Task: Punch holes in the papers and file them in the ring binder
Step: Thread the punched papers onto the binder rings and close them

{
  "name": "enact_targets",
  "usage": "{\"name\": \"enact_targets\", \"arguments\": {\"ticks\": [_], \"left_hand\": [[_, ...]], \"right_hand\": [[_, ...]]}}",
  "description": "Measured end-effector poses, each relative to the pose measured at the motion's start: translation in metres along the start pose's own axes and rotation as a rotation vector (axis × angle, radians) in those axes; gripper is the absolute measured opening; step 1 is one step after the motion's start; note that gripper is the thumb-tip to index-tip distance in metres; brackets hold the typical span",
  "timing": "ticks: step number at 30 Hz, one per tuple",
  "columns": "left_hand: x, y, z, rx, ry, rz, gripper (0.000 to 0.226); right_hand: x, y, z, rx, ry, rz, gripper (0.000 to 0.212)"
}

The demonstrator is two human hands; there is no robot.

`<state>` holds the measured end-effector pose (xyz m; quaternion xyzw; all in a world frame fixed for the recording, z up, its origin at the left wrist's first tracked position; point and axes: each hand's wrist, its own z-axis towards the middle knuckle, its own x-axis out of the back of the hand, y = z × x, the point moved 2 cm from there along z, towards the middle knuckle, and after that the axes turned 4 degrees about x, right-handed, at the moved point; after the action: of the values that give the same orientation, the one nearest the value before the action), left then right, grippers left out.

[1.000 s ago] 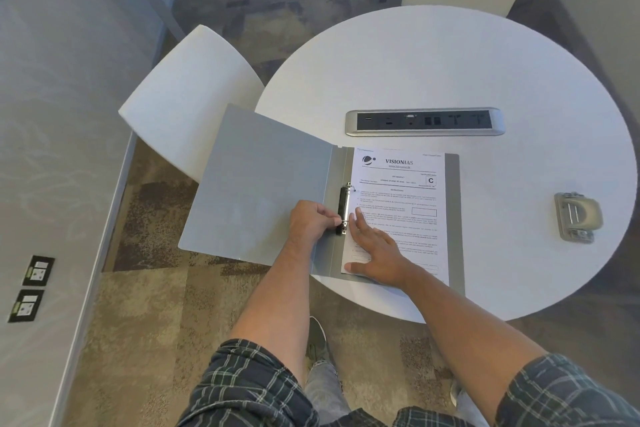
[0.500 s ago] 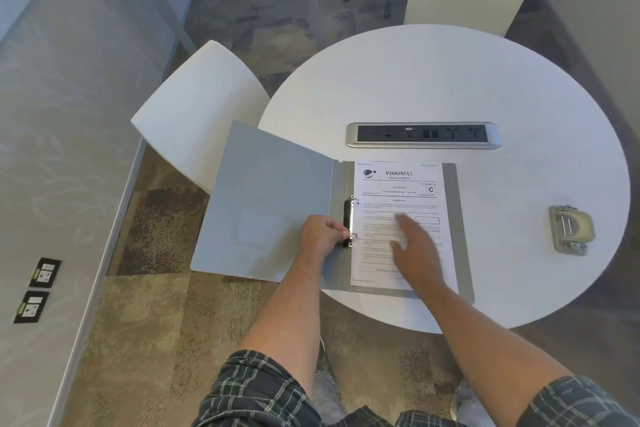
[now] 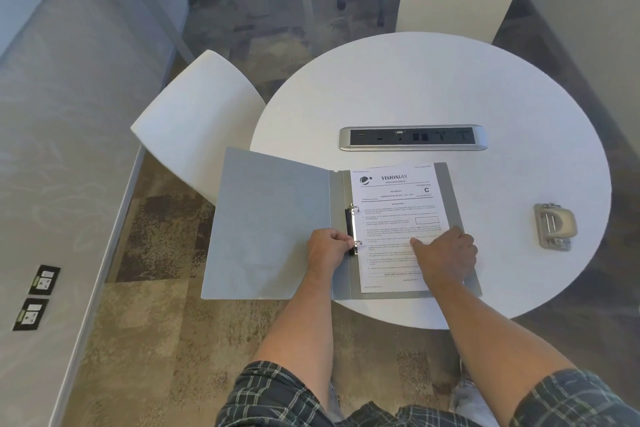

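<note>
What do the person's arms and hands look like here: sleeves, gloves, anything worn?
Both forearms are bare. The left hand and right hand show no gloves, rings or watch. Short sleeves of dark plaid with light lines end above the elbows.

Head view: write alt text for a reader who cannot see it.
An open grey ring binder lies on a round white table; the left hand grips its ring mechanism while the right hand rests on the filed paper. A hole punch sits to the right.

1 head-worn wide-angle view, looking steeply down and forward, close above round table (image 3: 433, 87) edge
</note>
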<state>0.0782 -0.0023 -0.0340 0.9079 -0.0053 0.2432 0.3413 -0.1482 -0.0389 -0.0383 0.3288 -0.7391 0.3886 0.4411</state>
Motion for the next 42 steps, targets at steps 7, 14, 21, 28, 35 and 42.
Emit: {"name": "enact_targets", "arguments": {"ticks": [7, 14, 21, 28, 35, 42], "left_hand": [[-0.001, 0.002, 0.000, -0.007, -0.005, 0.026, 0.002], [-0.002, 0.015, -0.005, -0.090, -0.013, 0.182, 0.009], [-0.015, 0.054, -0.022, -0.274, -0.001, 0.099, 0.029], [-0.032, 0.076, -0.026, -0.236, -0.217, -0.255, 0.024], [-0.030, 0.069, -0.026, -0.142, -0.223, -0.376, 0.018], [-0.032, 0.070, -0.030, -0.135, -0.206, -0.365, 0.015]], "right_hand": [[0.008, -0.002, 0.012, -0.019, -0.077, 0.062, 0.078], [0.025, 0.000, 0.015, 0.133, -0.050, 0.191, 0.036], [0.040, -0.009, 0.000, 0.351, -0.202, 0.547, 0.014], [0.029, -0.025, -0.007, 0.516, -0.462, 0.769, 0.042], [0.031, -0.025, -0.016, 0.554, -0.484, 0.865, 0.066], [0.026, -0.022, -0.013, 0.524, -0.480, 0.904, 0.071]]}}
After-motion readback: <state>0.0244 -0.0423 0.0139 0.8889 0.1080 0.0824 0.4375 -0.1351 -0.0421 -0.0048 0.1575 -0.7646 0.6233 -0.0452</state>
